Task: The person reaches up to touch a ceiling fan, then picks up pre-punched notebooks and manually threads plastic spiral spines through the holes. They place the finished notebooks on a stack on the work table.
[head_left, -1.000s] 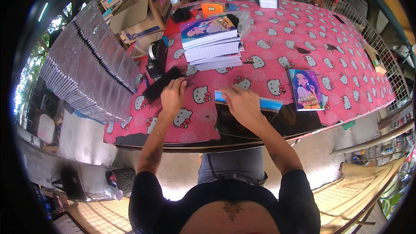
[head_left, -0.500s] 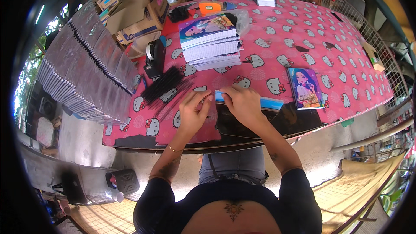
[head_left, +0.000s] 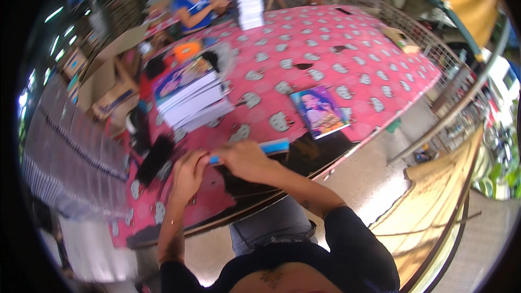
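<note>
A narrow blue notebook (head_left: 275,146), seen almost edge-on, lies along the near side of the table. My right hand (head_left: 244,161) is closed over its left part, thumb and fingers pressed on it. At its left end my left hand (head_left: 189,173) is pinched shut; whatever sits in those fingertips is hidden. Left of that hand lies a bunch of black spiral binding coils (head_left: 156,160). A spiral notebook with a purple illustrated cover (head_left: 319,111) rests flat, beyond and right of my right hand. Beyond my hands stands a fanned stack of notebooks (head_left: 192,103).
Large piles of bound notebooks (head_left: 70,157) rise at the left. A black dispenser-like tool (head_left: 138,130), an open cardboard box (head_left: 111,87) and an orange box (head_left: 187,50) line the left side. A tall paper stack (head_left: 249,0) stands far off, beside a person in blue (head_left: 195,11).
The whole view has turned to the right, shifting the table leftward and tilting it. My left hand has come up to the notebook's end, closing the small gap between my hands.
</note>
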